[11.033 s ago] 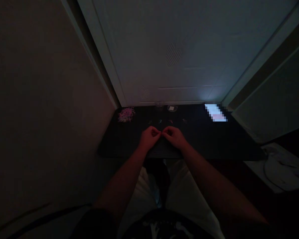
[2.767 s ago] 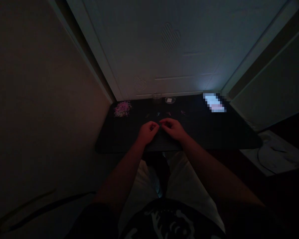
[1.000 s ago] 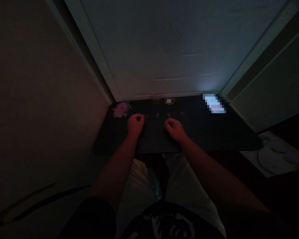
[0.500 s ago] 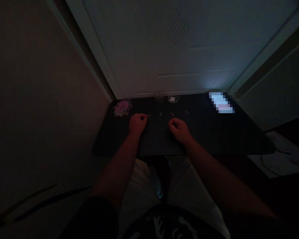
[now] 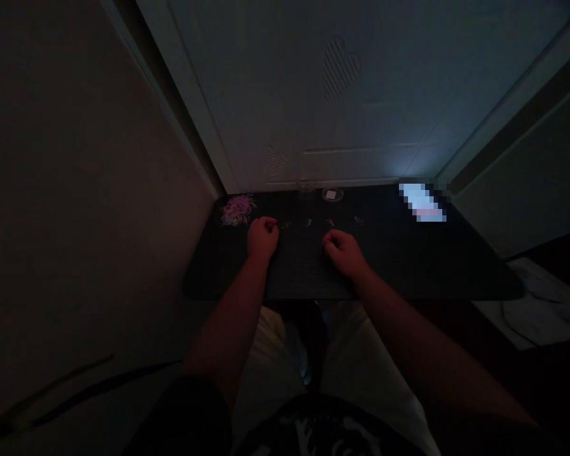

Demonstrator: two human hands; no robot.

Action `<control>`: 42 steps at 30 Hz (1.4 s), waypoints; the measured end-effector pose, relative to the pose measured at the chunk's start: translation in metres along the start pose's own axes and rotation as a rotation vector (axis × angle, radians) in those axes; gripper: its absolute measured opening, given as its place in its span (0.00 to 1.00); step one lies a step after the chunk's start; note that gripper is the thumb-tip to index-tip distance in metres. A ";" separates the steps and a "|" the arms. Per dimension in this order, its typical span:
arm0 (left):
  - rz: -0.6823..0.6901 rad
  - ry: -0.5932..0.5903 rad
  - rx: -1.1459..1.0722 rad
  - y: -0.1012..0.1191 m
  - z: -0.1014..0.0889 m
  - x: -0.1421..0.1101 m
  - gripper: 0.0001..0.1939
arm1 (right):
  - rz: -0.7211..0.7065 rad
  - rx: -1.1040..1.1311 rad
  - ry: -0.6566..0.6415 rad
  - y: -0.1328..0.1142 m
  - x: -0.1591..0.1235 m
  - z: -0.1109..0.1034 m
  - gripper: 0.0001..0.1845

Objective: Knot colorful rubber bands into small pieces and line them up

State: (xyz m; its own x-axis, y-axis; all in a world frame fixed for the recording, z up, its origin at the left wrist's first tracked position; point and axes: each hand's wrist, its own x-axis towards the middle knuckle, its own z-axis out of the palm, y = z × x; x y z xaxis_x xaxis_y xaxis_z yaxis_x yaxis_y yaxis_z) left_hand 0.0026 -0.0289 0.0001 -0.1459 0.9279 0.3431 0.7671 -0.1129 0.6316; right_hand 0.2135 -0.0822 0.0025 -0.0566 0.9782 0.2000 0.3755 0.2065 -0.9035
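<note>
In dim light, my left hand (image 5: 263,239) rests low over the dark table with its thumb and forefinger curled together. Just right of its fingertips lies a small tuft of thin strands (image 5: 285,225). My right hand (image 5: 342,249) is curled closed on the table, below a pinkish tuft (image 5: 330,222). Anything inside either hand is hidden or too small to make out. A pale tuft (image 5: 308,222) and another tuft (image 5: 358,220) complete a loose row. Beyond my left hand is a heap of pink and purple strands (image 5: 238,209).
A clear cup (image 5: 306,185) and a round clear dish (image 5: 332,195) with a white square stand at the table's back edge. A lit, blurred-out screen (image 5: 422,201) lies at the right. A white panel (image 5: 247,95) with heart reliefs rises behind the dark table (image 5: 408,266).
My left fingertips have drawn back slightly to the left, away from the leftmost tuft. My right hand stays nearly in place. The view has shifted slightly.
</note>
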 end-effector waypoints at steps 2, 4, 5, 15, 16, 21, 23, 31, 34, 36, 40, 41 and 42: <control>-0.052 0.042 -0.029 -0.005 -0.005 -0.002 0.10 | -0.003 -0.016 0.002 0.000 -0.001 0.000 0.05; -0.069 0.067 -0.006 -0.012 -0.015 -0.006 0.10 | 0.000 -0.023 0.001 0.000 -0.001 0.000 0.05; -0.060 0.090 0.034 -0.017 -0.021 -0.008 0.10 | 0.001 -0.022 -0.001 0.000 -0.001 0.001 0.05; -0.080 -0.019 0.352 -0.034 -0.043 -0.021 0.25 | 0.002 -0.027 -0.005 -0.001 -0.002 0.000 0.06; -0.083 -0.032 0.369 -0.032 -0.041 -0.020 0.26 | 0.000 -0.026 -0.003 -0.001 -0.002 0.000 0.06; -0.086 -0.050 0.397 -0.028 -0.037 -0.019 0.28 | -0.021 -0.051 0.007 0.001 -0.002 0.000 0.07; -0.081 -0.036 0.383 -0.029 -0.038 -0.019 0.27 | -0.026 -0.060 0.009 0.001 -0.002 0.001 0.06; -0.145 0.133 0.107 -0.037 -0.046 -0.020 0.17 | -0.030 -0.080 0.001 0.001 -0.002 0.001 0.06; -0.219 0.182 -0.042 -0.042 -0.049 -0.019 0.14 | -0.028 -0.077 -0.001 0.001 -0.002 0.002 0.06; -0.225 0.194 -0.091 -0.044 -0.049 -0.019 0.13 | -0.034 -0.077 0.002 0.000 -0.003 0.002 0.06; -0.188 0.193 -0.183 -0.046 -0.047 -0.018 0.12 | -0.042 -0.088 0.000 0.000 -0.003 0.002 0.05; -0.182 0.195 -0.208 -0.046 -0.046 -0.018 0.11 | -0.042 -0.092 0.002 0.000 -0.003 0.002 0.05; -0.181 0.199 -0.231 -0.046 -0.046 -0.018 0.11 | -0.044 -0.097 0.006 0.000 -0.003 0.002 0.05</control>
State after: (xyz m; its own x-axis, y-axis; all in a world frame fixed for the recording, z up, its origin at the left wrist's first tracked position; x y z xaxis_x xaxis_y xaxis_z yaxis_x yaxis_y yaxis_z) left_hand -0.0588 -0.0565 -0.0035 -0.4027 0.8555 0.3254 0.5597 -0.0511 0.8271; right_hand 0.2114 -0.0851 0.0011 -0.0695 0.9679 0.2415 0.4609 0.2459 -0.8527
